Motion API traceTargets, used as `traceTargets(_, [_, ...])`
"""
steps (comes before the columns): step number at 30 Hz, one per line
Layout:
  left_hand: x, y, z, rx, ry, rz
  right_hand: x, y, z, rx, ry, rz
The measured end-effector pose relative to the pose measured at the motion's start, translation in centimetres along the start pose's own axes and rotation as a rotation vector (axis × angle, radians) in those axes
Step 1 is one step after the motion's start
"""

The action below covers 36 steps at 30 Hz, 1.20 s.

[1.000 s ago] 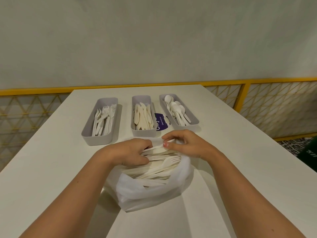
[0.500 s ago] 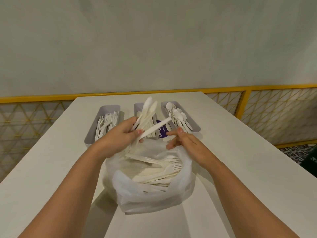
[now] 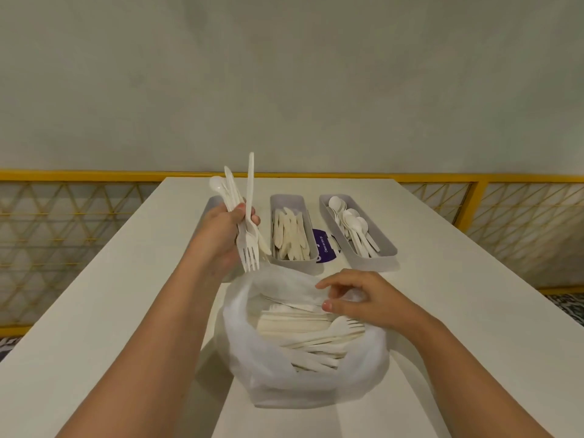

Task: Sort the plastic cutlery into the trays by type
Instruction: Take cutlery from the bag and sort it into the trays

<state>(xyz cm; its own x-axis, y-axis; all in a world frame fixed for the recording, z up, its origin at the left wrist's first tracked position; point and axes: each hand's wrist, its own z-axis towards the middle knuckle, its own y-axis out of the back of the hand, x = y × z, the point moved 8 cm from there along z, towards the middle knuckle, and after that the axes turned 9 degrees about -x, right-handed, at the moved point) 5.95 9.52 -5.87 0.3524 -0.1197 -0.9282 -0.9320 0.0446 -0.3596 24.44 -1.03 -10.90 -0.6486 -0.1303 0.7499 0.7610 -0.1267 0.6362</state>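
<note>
1. We take the white plastic bag (image 3: 284, 387) on the white table (image 3: 458, 311) as our landmark; it stands open, and loose forks and knives (image 3: 316, 339) lie inside it.
2. Our left hand (image 3: 221, 235) is raised above the bag's far left edge, clenched round a mixed bunch of cutlery: a fork (image 3: 249, 251) with tines pointing down, and a spoon (image 3: 217, 185) and knife tips sticking up.
3. Our right hand (image 3: 369, 298) hovers over the bag's far right rim, fingers loosely bent, with nothing gripped that we can see.
4. Just behind the bag sits the knife tray (image 3: 294, 266).
5. Behind the bag and to the right is the spoon tray (image 3: 373, 264).
6. Behind the bag and to the left, the third tray (image 3: 213, 203) is mostly hidden by our left hand.
7. A purple card (image 3: 325, 248) lies behind the bag, between the knife and spoon trays.
</note>
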Motion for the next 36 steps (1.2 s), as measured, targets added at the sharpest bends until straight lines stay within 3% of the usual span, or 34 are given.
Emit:
traceTargets(11, [-0.3, -0.4, -0.1, 0.048, 0.015, -0.046, 1.9, 1.0, 0.9, -0.143, 0.049, 0.002])
traceTargets(18, [-1.7, 0.8, 0.4, -0.005, -0.111, 0.054, 8.7, 1.2, 4.1, -0.210, 0.214, -0.056])
traceTargets(22, [-2.0, 0.9, 0.4, -0.003, -0.168, 0.125, 13.7, 2.1, 5.7, -0.348, 0.327, -0.097])
traceTargets(25, [-1.8, 0.6, 0.2, 0.014, -0.164, 0.114, 15.2, 2.6, 7.5, -0.434, 0.208, -0.019])
traceTargets(29, [-1.9, 0.1, -0.2, 0.030, -0.214, 0.214, 14.9, 1.9, 9.8, -0.342, 0.015, 0.125])
traceTargets(36, [-1.8, 0.4, 0.4, 0.087, -0.183, 0.250, 14.4, 2.7, 10.5, -0.366, 0.007, 0.298])
